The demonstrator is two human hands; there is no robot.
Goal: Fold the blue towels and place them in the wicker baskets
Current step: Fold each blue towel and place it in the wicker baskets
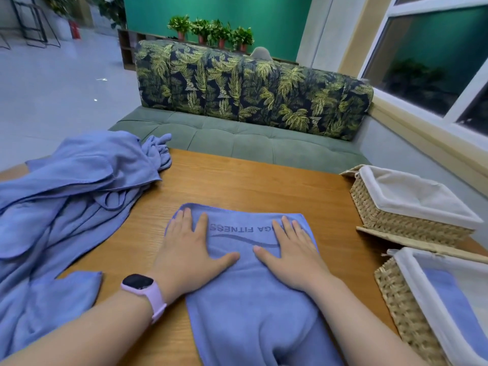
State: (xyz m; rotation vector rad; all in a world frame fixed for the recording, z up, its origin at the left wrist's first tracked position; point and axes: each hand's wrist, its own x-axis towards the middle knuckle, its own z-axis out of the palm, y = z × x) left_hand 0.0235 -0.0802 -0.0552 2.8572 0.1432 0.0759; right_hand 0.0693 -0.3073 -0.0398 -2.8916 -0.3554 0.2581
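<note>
Behind the wooden table (264, 180) runs a green bench seat with a leaf-patterned cushion back (250, 91), and a row of small potted plants (211, 31) stands against the teal wall; to the right is a window. On the tabletop lies a partly folded blue microfibre towel with dark printed lettering (250, 299), its near end hanging towards the person; both hands rest on its far half, apparently to smooth it flat before the next fold. The left hand (188, 249), with a pale pink smartwatch (142, 289) on its wrist, lies palm down with fingers straight and spread, gripping nothing; the right hand (293, 254) lies likewise, flat and open, its thumb nearly meeting the left thumb. The towel's far edge sits just beyond the fingertips, the lettering between the two sets of fingers, and the rest of the cloth runs back under the palms. Well out to the left of the left fingers sprawls a heap of unfolded blue towels (66, 194); off to the right of the right fingers stand two cloth-lined wicker baskets, the farther basket (404, 215) showing only its lining, the nearer basket (412, 313) already holding a folded blue towel (454, 305).
</note>
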